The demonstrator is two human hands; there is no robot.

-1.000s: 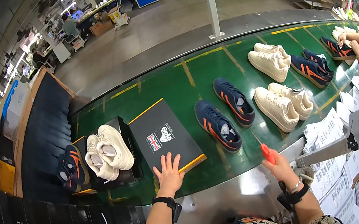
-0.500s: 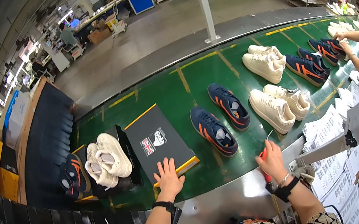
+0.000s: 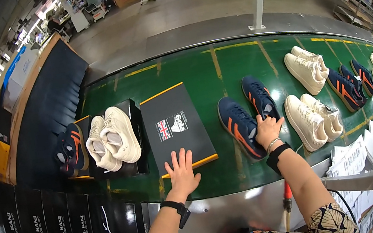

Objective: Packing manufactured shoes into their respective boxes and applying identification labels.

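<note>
my left hand lies flat, fingers spread, on the near edge of the black shoe box lid. my right hand closes its grip on the navy sneakers beyond; i judge lifting them comes next.

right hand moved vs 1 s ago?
Yes. The right hand went from the conveyor's near metal edge forward onto the green belt, now resting on the navy-and-orange shoes.

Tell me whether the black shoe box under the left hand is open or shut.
Shut: the black shoe box lies flat with its lid on, left hand resting on its near edge.
</note>
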